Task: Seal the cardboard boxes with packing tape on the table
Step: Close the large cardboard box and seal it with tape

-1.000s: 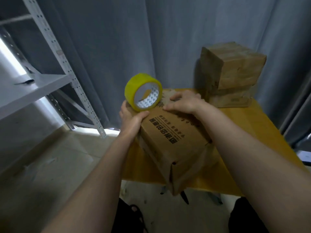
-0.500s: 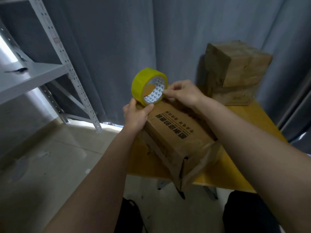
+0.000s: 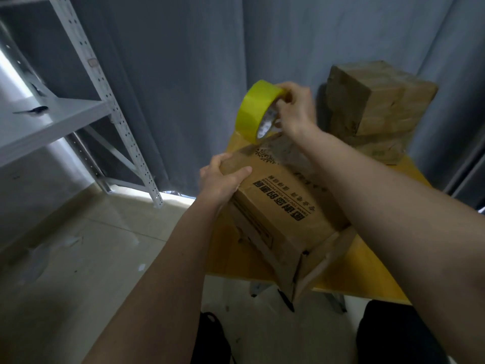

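At the counter's (image 3: 367,261) left edge, the left hand (image 3: 220,179) is clamping the cardboard box (image 3: 283,206) steady, thumb pinning the tape end, while the right hand (image 3: 296,109) is gripping the tape roll (image 3: 256,111), probably stretching a strip across the seam.

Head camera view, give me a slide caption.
Right hand pulls the yellow tape roll while left hand grips the cardboard box.

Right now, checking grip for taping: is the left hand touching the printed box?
Touching. The head view shows the left hand gripping the printed box at its far corner.
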A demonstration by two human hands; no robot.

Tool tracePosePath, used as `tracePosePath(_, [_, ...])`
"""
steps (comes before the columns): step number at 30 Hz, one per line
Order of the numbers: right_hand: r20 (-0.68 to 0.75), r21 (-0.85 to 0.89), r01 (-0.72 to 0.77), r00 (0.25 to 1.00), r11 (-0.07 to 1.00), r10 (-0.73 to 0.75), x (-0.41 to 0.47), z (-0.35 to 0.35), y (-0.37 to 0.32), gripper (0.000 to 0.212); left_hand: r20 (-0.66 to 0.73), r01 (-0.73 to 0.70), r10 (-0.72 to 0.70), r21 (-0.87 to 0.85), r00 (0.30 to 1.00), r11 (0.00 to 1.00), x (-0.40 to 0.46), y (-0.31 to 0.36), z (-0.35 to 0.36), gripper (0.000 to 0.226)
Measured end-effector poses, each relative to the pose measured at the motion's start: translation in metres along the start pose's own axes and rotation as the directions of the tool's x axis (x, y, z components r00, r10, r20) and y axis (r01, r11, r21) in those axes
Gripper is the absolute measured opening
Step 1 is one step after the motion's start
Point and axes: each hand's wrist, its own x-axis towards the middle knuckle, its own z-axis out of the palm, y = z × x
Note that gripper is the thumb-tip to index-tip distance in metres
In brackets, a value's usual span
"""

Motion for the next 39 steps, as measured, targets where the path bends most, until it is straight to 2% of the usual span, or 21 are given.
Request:
tracePosePath(4, [-0.036, -0.156, 0.008, 0.999, 0.988, -0.014, 0.002, -0.012, 0.015, 0.01, -0.013, 0.006, -0.006, -0.008, 1.0, 1.0, -0.001, -0.002, 0.002, 0.052])
tracePosePath(9, [-0.033, -0.256, 0.08, 0.995, 0.963, -0.091, 0.001, -0.013, 0.022, 0.019, -0.039, 0.003, -0.002, 0.02, 0.999, 1.0, -0.007, -0.007, 0.0, 0.048])
tracePosePath(12, [-0.063, -0.305, 0.065, 0.994, 0.95, -0.088, 0.008, -0.023, 0.025, 0.029, -0.066, -0.005, 0.008, 0.043, 0.998, 0.999, -0.015, -0.011, 0.001, 0.048])
tracePosePath(16, [-0.119, -0.294, -0.055, 0.993, 0.954, 0.021, 0.006, -0.023, 0.035, 0.021, -0.058, -0.009, 0.018, 0.158, 0.998, 0.987, -0.02, -0.008, 0.0, 0.05])
tracePosePath(18, [-0.103, -0.245, -0.155, 0.986, 0.957, 0.133, 0.003, -0.021, 0.04, 0.019, -0.066, -0.044, 0.069, 0.321, 0.995, 0.946, -0.019, -0.003, -0.001, 0.053])
tracePosePath(21, [0.046, -0.138, -0.301, 0.95, 0.943, 0.31, -0.001, -0.022, 0.044, 0.026, -0.048, -0.181, 0.256, 0.584, 0.965, 0.791, -0.018, 0.005, 0.005, 0.065])
tracePosePath(23, [0.053, -0.095, -0.301, 0.95, 0.949, 0.307, -0.003, -0.023, 0.042, 0.028, 0.051, -0.3, 0.347, 0.627, 0.937, 0.719, -0.019, 0.01, 0.009, 0.081])
tracePosePath(26, [-0.075, -0.095, -0.23, 0.972, 0.969, 0.224, 0.0, -0.031, 0.037, 0.025, 0.222, -0.498, 0.468, 0.6, 0.855, 0.626, -0.019, 0.013, 0.008, 0.085])
tracePosePath(28, [-0.152, -0.131, -0.202, 0.972, 0.971, 0.181, 0.003, -0.038, 0.038, 0.02, 0.358, -0.568, 0.443, 0.571, 0.822, 0.592, -0.018, 0.017, 0.01, 0.076])
tracePosePath(32, [-0.256, -0.274, -0.184, 0.96, 0.944, 0.112, 0.002, -0.047, 0.043, 0.02, 0.555, -0.598, 0.248, 0.642, 0.794, 0.481, -0.011, 0.024, 0.015, 0.064])
tracePosePath(36, [-0.269, -0.388, -0.168, 0.961, 0.906, 0.063, -0.003, -0.049, 0.05, 0.019, 0.584, -0.571, 0.11, 0.709, 0.805, 0.414, -0.011, 0.03, 0.018, 0.084])
tracePosePath(39, [-0.232, -0.464, -0.07, 0.972, 0.883, -0.045, -0.005, -0.057, 0.051, 0.018, 0.577, -0.554, 0.072, 0.733, 0.814, 0.395, -0.013, 0.034, 0.019, 0.093])
